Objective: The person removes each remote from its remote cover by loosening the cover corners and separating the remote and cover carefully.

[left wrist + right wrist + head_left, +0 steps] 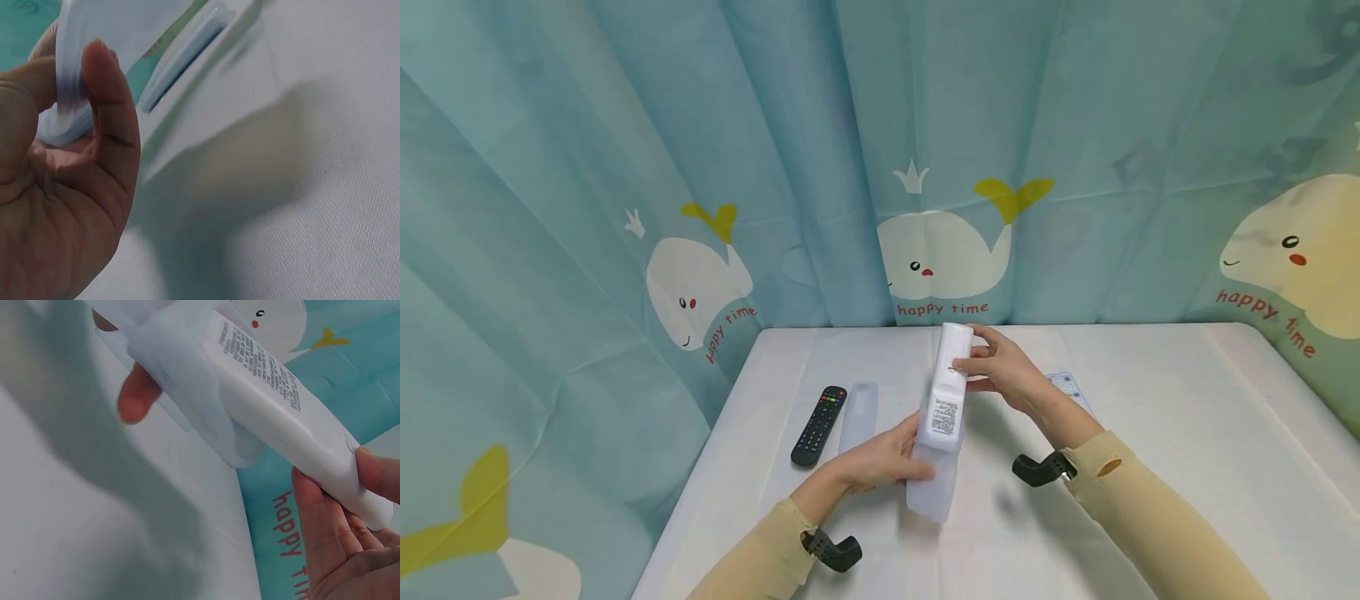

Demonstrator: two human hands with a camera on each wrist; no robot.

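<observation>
A white remote control [951,367], its back with printed text turned up, sits partly inside a translucent soft remote cover [934,483]. My left hand [887,454] grips the cover near its lower part, thumb on top. In the left wrist view, the fingers of the left hand [75,144] curl round the cover's edge. My right hand [1003,371] holds the far end of the remote, and in the right wrist view the right thumb lies on the white remote [300,431] with fingers beneath. Both things are held above the table, slanting away from me.
To the left on the white table [1165,433] lie a black remote control [818,427] and another translucent cover [859,412]. A card with blue markings [1070,390] is partly behind the right forearm. A blue whale-print curtain [805,167] hangs along the back and left.
</observation>
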